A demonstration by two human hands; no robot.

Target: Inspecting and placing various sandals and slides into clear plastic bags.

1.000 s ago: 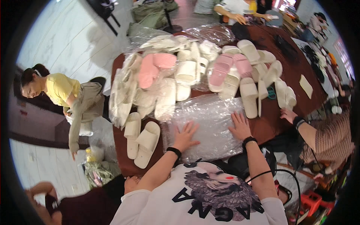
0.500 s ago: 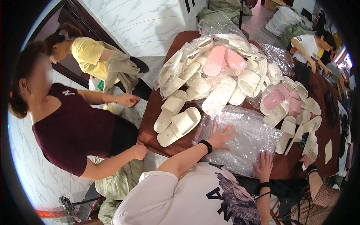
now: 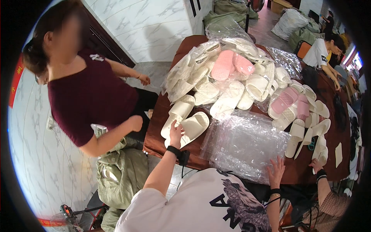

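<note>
At the far left of the frame we see a person in a dark red top (image 3: 87, 96) standing beside the brown table (image 3: 154, 133), a fist closed near its edge. Below them, lower left, lie olive-green sacks (image 3: 121, 176).

Moving right, our left hand (image 3: 176, 133) rests just left of centre on a pair of cream slippers (image 3: 185, 121) lying side by side at the table's near-left corner; the fingers are loosely spread across the nearer slipper, touching it rather than gripping. A black band sits on that wrist.

At centre lies a stack of clear plastic bags (image 3: 245, 143), flat on the table between our two hands. Above it, in the upper middle, a heap of bagged cream and pink slippers (image 3: 228, 77) is piled up.

Right of centre, low in the frame, our right hand (image 3: 276, 172) lies with fingers spread wide and flat on the near edge of the plastic bags.

Further right, loose cream slippers (image 3: 309, 131) lie in a row, and another person's hand (image 3: 317, 166) touches one at the lower right.
</note>
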